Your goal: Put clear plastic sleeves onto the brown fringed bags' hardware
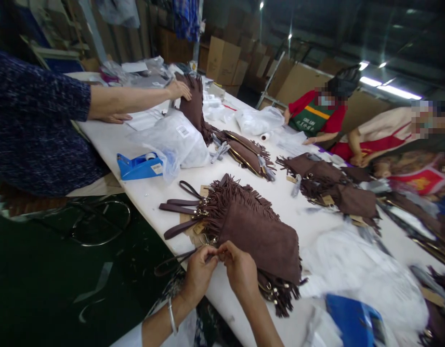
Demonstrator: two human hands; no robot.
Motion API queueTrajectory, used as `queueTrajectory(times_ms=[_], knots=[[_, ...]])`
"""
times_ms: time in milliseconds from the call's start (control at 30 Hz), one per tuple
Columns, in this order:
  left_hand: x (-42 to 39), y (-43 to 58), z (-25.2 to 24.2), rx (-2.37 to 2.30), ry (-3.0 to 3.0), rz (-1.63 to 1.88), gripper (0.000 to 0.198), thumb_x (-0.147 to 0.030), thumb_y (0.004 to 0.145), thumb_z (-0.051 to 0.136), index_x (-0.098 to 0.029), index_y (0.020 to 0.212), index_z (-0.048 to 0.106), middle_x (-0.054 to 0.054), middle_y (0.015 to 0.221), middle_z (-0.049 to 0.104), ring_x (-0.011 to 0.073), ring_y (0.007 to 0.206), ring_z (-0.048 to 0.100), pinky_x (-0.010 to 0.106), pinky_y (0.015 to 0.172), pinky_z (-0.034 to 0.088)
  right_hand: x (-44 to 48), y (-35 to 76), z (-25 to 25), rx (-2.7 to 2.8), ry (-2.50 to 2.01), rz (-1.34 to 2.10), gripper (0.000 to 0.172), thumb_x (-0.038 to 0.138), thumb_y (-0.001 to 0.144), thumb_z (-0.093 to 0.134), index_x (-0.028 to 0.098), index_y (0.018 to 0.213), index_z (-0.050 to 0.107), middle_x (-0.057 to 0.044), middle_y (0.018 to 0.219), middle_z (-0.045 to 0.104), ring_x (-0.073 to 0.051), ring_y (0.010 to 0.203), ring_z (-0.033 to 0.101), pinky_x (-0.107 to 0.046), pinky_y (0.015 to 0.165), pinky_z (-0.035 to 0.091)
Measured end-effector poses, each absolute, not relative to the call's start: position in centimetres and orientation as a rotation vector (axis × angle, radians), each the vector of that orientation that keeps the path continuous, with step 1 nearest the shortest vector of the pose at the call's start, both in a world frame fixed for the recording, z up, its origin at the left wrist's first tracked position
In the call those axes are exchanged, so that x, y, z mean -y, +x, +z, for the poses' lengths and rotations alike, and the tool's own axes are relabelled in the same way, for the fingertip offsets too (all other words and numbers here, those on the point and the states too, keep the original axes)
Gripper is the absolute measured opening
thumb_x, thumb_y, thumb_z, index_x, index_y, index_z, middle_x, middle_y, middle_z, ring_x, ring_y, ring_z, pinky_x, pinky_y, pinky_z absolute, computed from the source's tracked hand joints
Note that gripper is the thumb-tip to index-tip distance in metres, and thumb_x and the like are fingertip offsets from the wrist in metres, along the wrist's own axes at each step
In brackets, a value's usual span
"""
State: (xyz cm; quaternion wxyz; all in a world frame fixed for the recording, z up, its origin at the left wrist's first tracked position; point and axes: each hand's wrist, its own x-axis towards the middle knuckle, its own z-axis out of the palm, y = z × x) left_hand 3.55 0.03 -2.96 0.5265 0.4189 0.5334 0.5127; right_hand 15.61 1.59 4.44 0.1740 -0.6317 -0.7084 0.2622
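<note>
My left hand and my right hand meet at the near corner of a stack of brown fringed pouches. Fingertips of both are pinched together; whatever lies between them is too small and covered to name. A thin dark wrist strap runs up to the fingers of my left hand. Beyond it, more brown wrist straps with gold clasps stick out leftward over the table edge, beside tan paper tags. Gold zip pulls and fringe hang out at the stack's near right.
A blue tape dispenser and a plastic bag lie ahead left; another blue dispenser stands near right by clear plastic. Further brown pouches cover the white table. A co-worker's hand touches a pouch; other people work opposite.
</note>
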Motion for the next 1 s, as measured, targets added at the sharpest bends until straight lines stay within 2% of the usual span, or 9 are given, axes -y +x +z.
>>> queueTrajectory(times_ms=[100, 200, 400, 500, 600, 767, 1000], knots=[[0.0, 3.5, -3.1, -1.276, 0.988, 1.204, 0.014, -0.013, 0.075, 0.055, -0.018, 0.082, 0.066, 0.005, 0.085, 0.068, 0.0216, 0.085, 0.062, 0.030, 0.080, 0.045, -2.0, 15.5, 4.3, 2.051, -1.872, 0.701, 0.020, 0.015, 0.085, 0.046, 0.026, 0.082, 0.063, 0.004, 0.068, 0.068, -0.013, 0.062, 0.061, -0.022, 0.056, 0.029], [0.1, 3.4, -3.2, -1.288, 0.982, 1.186, 0.011, -0.016, 0.076, 0.057, -0.019, 0.082, 0.067, 0.006, 0.087, 0.069, 0.0225, 0.087, 0.063, 0.031, 0.081, 0.045, -2.5, 15.4, 4.0, 2.080, -1.983, 0.633, 0.012, 0.017, 0.082, 0.052, 0.024, 0.089, 0.059, 0.001, 0.074, 0.070, -0.016, 0.070, 0.064, -0.023, 0.057, 0.029], [-0.1, 3.3, -3.0, -1.259, 0.869, 1.140, 0.008, -0.022, 0.074, 0.063, -0.017, 0.079, 0.066, 0.006, 0.082, 0.070, 0.0218, 0.080, 0.064, 0.029, 0.073, 0.046, -2.9, 15.3, 4.0, 2.060, -2.134, 0.609, 0.013, 0.019, 0.079, 0.056, 0.021, 0.092, 0.054, -0.002, 0.076, 0.070, -0.019, 0.071, 0.065, -0.023, 0.057, 0.029], [-0.3, 3.4, -2.9, -1.242, 0.773, 1.088, 0.015, -0.030, 0.071, 0.068, -0.015, 0.077, 0.066, 0.006, 0.075, 0.070, 0.0202, 0.071, 0.062, 0.027, 0.064, 0.044, -2.8, 15.3, 4.0, 2.015, -2.154, 0.665, 0.016, 0.016, 0.079, 0.054, 0.021, 0.093, 0.053, -0.003, 0.075, 0.070, -0.017, 0.067, 0.065, -0.022, 0.057, 0.031], [-0.4, 3.6, -3.0, -1.257, 0.667, 1.100, 0.022, -0.035, 0.068, 0.070, -0.014, 0.073, 0.067, 0.007, 0.072, 0.069, 0.0194, 0.067, 0.060, 0.027, 0.062, 0.043, -2.3, 15.2, 3.9, 1.974, -2.148, 0.701, 0.016, 0.016, 0.079, 0.055, 0.021, 0.094, 0.052, -0.002, 0.072, 0.069, -0.017, 0.065, 0.065, -0.021, 0.056, 0.033], [-0.1, 4.3, -3.3, -1.193, 0.472, 1.151, 0.023, -0.035, 0.063, 0.072, -0.013, 0.069, 0.067, 0.007, 0.069, 0.067, 0.0182, 0.065, 0.058, 0.027, 0.062, 0.042, -1.3, 14.8, 3.2, 1.829, -2.127, 0.719, 0.014, 0.019, 0.082, 0.053, 0.022, 0.095, 0.050, 0.001, 0.068, 0.067, -0.017, 0.063, 0.065, -0.021, 0.056, 0.035], [0.1, 4.4, -2.4, -1.143, 0.352, 1.152, 0.020, -0.031, 0.063, 0.073, -0.013, 0.066, 0.066, 0.004, 0.063, 0.063, 0.0142, 0.060, 0.054, 0.024, 0.059, 0.040, 0.2, 14.6, 1.9, 1.687, -2.000, 0.676, 0.014, 0.022, 0.087, 0.043, 0.022, 0.100, 0.049, 0.000, 0.078, 0.068, -0.018, 0.066, 0.066, -0.023, 0.058, 0.039]])
